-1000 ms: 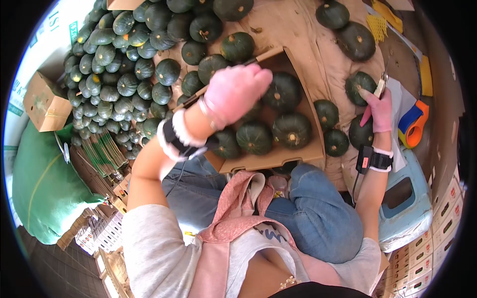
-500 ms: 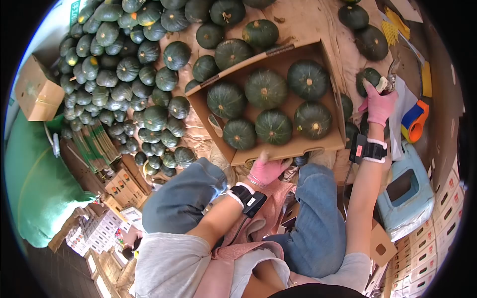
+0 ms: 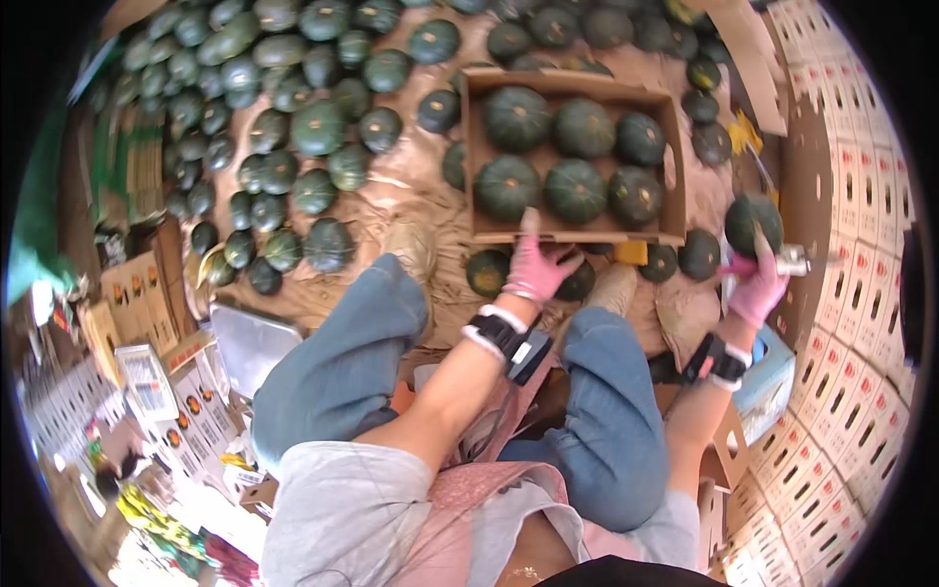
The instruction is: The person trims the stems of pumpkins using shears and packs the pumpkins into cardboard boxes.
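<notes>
My left hand [image 3: 538, 269], in a pink glove, has its fingers spread at the near wall of an open cardboard box [image 3: 597, 238]; one finger reaches over the rim. Several dark green kabocha squashes [image 3: 575, 191] sit in two rows inside the box. Off to the right, my right hand [image 3: 755, 289], gloved in pink too, is closed round what look like pruning shears [image 3: 797, 261], whose metal end sticks out sideways. Its fingers touch another kabocha squash [image 3: 753, 223]; whether that squash is lifted cannot be told.
A large heap of squashes [image 3: 318, 127] spreads over brown paper [image 3: 430, 215] at the left and back. Stacked printed cartons [image 3: 841, 362] line the right side. A blue plastic container [image 3: 768, 386] stands by my right forearm, and a metal-looking tray [image 3: 252, 347] lies left of my knee.
My view has turned, so the box appears higher and straighter. The left hand's fingers are spread wider at the box rim. My right hand remains by a squash with the shears.
</notes>
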Motion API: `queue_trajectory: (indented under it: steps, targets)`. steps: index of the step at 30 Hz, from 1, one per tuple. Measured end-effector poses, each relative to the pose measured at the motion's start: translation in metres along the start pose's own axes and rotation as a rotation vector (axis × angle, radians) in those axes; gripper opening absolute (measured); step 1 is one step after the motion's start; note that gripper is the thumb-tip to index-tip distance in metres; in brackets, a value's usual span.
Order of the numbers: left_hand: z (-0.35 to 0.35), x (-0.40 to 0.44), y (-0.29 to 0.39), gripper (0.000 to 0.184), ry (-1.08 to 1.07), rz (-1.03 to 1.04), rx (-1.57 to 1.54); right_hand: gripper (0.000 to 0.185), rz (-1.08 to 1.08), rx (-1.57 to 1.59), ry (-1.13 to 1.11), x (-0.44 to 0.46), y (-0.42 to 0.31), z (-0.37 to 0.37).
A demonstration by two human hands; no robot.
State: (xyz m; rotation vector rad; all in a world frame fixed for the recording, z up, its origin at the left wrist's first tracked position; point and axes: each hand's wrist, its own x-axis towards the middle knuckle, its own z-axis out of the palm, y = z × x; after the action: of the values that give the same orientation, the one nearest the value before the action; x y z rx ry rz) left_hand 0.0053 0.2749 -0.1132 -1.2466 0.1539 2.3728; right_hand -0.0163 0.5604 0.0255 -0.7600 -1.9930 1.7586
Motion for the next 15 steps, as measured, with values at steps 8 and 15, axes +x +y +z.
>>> queue_trajectory:
  steps: [8, 15]
  targets:
    - [-0.006, 0.02, 0.002, 0.019, -0.056, 0.26, 0.007, 0.053, -0.016, 0.31, 0.175, -0.119, -0.093, -0.049]
    - [-0.02, -0.045, 0.043, 0.023, -0.282, 0.22, 0.112, 0.052, -0.117, 0.481, 0.212, -0.134, -0.082, -0.118]
